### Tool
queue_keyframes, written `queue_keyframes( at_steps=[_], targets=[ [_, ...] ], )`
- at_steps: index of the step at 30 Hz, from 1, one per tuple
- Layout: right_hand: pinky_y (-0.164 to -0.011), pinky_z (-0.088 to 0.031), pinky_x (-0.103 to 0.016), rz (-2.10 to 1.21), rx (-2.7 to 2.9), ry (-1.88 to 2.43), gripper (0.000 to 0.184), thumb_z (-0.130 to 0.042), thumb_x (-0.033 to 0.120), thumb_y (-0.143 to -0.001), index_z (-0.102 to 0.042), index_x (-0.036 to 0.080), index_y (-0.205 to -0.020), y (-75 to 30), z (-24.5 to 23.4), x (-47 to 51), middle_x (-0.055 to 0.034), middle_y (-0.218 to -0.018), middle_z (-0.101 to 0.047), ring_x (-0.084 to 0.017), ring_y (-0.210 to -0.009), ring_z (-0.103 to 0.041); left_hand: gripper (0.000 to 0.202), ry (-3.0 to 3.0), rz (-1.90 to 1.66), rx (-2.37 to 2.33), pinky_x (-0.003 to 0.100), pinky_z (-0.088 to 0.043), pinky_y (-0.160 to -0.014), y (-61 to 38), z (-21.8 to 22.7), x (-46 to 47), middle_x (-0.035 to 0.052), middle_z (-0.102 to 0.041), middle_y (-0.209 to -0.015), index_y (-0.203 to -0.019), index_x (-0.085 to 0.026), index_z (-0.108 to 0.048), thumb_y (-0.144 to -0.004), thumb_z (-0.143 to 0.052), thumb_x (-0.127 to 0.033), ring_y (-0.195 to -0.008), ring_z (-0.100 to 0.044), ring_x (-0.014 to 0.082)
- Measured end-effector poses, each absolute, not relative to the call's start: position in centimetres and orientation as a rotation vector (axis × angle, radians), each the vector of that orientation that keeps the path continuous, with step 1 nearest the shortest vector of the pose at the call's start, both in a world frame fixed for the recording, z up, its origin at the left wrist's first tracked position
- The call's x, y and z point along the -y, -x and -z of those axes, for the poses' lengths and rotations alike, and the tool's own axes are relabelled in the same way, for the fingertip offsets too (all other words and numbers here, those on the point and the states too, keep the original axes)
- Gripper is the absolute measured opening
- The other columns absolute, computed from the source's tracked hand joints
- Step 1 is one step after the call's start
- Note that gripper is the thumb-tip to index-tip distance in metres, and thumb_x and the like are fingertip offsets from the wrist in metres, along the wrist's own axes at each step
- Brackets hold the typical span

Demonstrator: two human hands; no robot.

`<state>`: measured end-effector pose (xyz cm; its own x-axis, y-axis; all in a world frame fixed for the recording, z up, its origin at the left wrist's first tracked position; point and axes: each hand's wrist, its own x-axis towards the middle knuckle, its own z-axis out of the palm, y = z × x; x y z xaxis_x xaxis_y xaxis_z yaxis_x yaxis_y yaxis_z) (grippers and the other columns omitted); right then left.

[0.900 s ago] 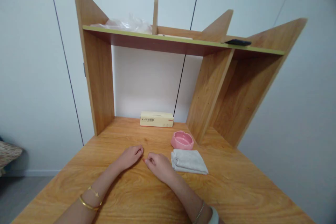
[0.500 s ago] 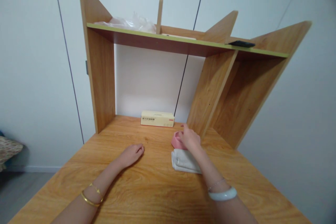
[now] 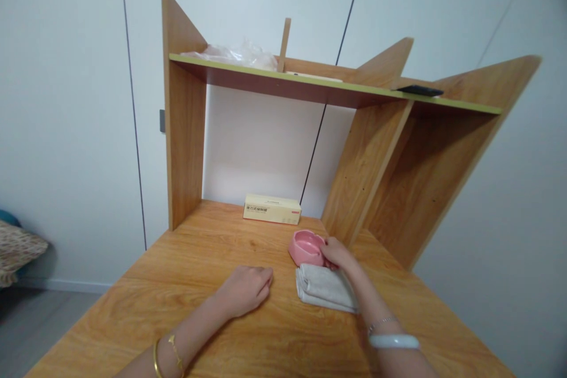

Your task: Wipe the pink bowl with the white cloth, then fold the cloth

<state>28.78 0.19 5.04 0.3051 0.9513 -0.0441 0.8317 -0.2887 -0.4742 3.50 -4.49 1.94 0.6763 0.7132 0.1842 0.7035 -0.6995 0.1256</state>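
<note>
The person's right hand (image 3: 335, 252) is reaching forward over the bench (image 3: 266, 345), and its fingers are clamping on the near right part of the rim of a pink bowl (image 3: 298, 256). The thumb is lying along the inner side of the rim, while the other fingers are curling round the outside, partly hidden. The bowl is sitting upright toward the back of the bench, just behind a folded grey cloth (image 3: 326, 286); whether its base is pressing fully on the wood cannot be told. The right forearm is passing beside the cloth and covering its right end. A pale bangle (image 3: 394, 341) and a thin chain (image 3: 384, 322) are circling that wrist.

The left hand (image 3: 248, 290) is resting on the bench, to the left of the cloth and apart from it, with its fingers curling together in a loose fist. Two gold bracelets (image 3: 156, 358) are encircling its wrist.

Farther back, a long cream box (image 3: 272, 210) with dark print is lying at the rear edge of the bench, to the left of the bowl and behind it. Above, a wooden shelf (image 3: 274, 83) is holding a clear plastic bag (image 3: 243, 56) on the left and a dark flat object (image 3: 420, 91) on the right.
</note>
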Motion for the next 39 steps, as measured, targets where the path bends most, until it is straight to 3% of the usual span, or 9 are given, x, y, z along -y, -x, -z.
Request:
queue_keyframes(
  at_steps=[8,17,23,26,29,32,34,39],
  targets=[
    [-0.042,-0.038,-0.017,-0.691,1.760,1.919,0.024,-0.039,0.021,-0.083,-0.062,0.013,-0.082,-16.5,-3.7,-2.6,-0.0022,-0.050,-0.061,-0.010,-0.042,-0.054,0.019,-2.857,-0.302,-1.077,0.025,-0.042,-0.062,-3.8,-1.5,4.9,0.0053,-0.064,-0.076,-0.081,-0.018,-0.053,-0.081,-0.035,-0.016,-0.069,-0.059,0.0178],
    [-0.047,-0.042,-0.020,-0.726,1.805,1.874,0.026,-0.041,0.025,-0.085,-0.054,0.011,-0.103,-8.0,-4.3,-4.2,-0.0087,-0.069,-0.067,-0.014,-0.053,-0.062,0.022,-2.819,-0.306,-0.981,0.029,-0.042,-0.068,-3.5,-1.7,4.3,0.0076,-0.065,-0.083,-0.084,-0.018,-0.057,-0.084,-0.035,-0.023,-0.076,-0.059,0.0220],
    [-0.071,-0.045,-0.032,-0.475,1.934,1.895,0.042,-0.039,0.028,-0.087,-0.036,0.015,-0.126,-8.5,-6.0,-2.3,-0.0141,-0.100,-0.064,-0.023,-0.091,-0.061,0.022,-2.839,-0.360,-0.966,0.030,-0.043,-0.069,-3.3,-1.7,4.2,0.0084,-0.065,-0.087,-0.084,-0.017,-0.057,-0.082,-0.035,-0.020,-0.077,-0.060,0.0221],
    [-0.076,-0.044,-0.036,-0.133,2.197,1.888,0.042,-0.043,0.028,-0.085,-0.040,0.019,-0.125,-10.6,-8.0,0.3,-0.0138,-0.107,-0.062,-0.026,-0.097,-0.059,0.021,-2.858,-0.363,-1.020,0.029,-0.043,-0.064,-3.2,-2.1,4.3,0.0075,-0.066,-0.084,-0.082,-0.017,-0.056,-0.080,-0.036,-0.018,-0.072,-0.060,0.0215],
    [-0.072,-0.045,-0.035,0.082,2.371,2.049,0.028,-0.047,0.023,-0.082,-0.059,0.013,-0.105,-13.5,-10.3,3.3,-0.0172,-0.101,-0.064,-0.028,-0.092,-0.061,0.019,-2.885,-0.360,-1.048,0.027,-0.042,-0.059,-3.1,-2.6,4.5,0.0054,-0.065,-0.077,-0.078,-0.018,-0.055,-0.080,-0.036,-0.018,-0.067,-0.060,0.0195],
    [-0.069,-0.046,-0.034,0.168,2.538,2.211,0.022,-0.053,0.020,-0.078,-0.067,0.010,-0.091,-16.0,-11.2,5.8,-0.0200,-0.095,-0.065,-0.029,-0.090,-0.062,0.015,-2.941,-0.367,-0.985,0.025,-0.042,-0.058,-3.5,-2.9,5.2,0.0036,-0.065,-0.074,-0.078,-0.018,-0.053,-0.079,-0.038,-0.018,-0.066,-0.060,0.0179],
    [-0.069,-0.047,-0.033,0.185,2.614,2.296,0.020,-0.056,0.017,-0.075,-0.068,0.010,-0.090,-17.1,-10.6,7.0,-0.0198,-0.093,-0.066,-0.029,-0.089,-0.062,0.013,-2.985,-0.359,-0.898,0.025,-0.042,-0.057,-3.9,-3.0,5.8,0.0022,-0.064,-0.074,-0.077,-0.019,-0.053,-0.078,-0.040,-0.019,-0.065,-0.060,0.0173],
    [-0.066,-0.048,-0.032,0.353,2.556,2.324,0.028,-0.044,-0.001,-0.076,-0.066,0.007,-0.091,-18.6,-6.7,7.4,-0.0226,-0.093,-0.065,-0.026,-0.086,-0.064,0.008,-3.064,-0.309,-0.723,0.023,-0.043,-0.054,-4.9,-2.7,7.0,0.0006,-0.065,-0.073,-0.075,-0.019,-0.053,-0.075,-0.045,-0.020,-0.062,-0.060,0.0160]
  ],
)
